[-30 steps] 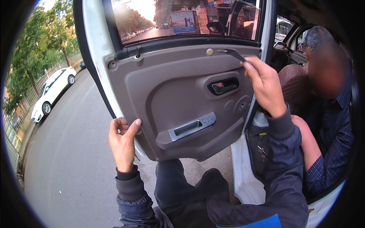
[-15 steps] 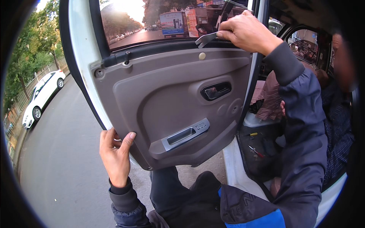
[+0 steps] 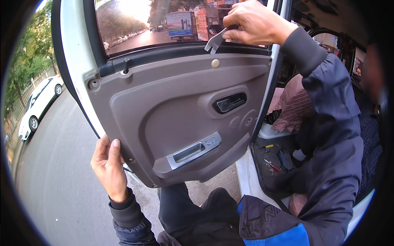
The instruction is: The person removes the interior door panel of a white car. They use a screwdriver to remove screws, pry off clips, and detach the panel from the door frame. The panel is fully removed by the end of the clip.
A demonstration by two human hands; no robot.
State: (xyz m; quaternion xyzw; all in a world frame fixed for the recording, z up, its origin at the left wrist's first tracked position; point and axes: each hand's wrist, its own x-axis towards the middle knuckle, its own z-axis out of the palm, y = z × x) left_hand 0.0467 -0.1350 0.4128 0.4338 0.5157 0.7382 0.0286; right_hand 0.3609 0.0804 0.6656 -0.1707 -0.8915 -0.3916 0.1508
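A grey-brown car door panel has a black inner handle, a silver armrest trim and a round cream cap along its top. My left hand grips the panel’s lower left edge, thumb in front and fingers curled behind. Up by the window seal, my right hand is closed on a flat silver forked pry tool; its prongs hang just above and left of the cream cap, and I cannot tell whether they touch the seal.
Inside the vehicle at right sits a person in dark plaid, beside a pink quilted cover. A yellow-handled tool, a red-handled tool and a grey glove lie on the floor mat. A white car stands across the road.
My right hand has risen and shifted left, turning the tool downward toward the window seal. My left hand still holds the panel edge, lower in view. The seated person shows less at the right.
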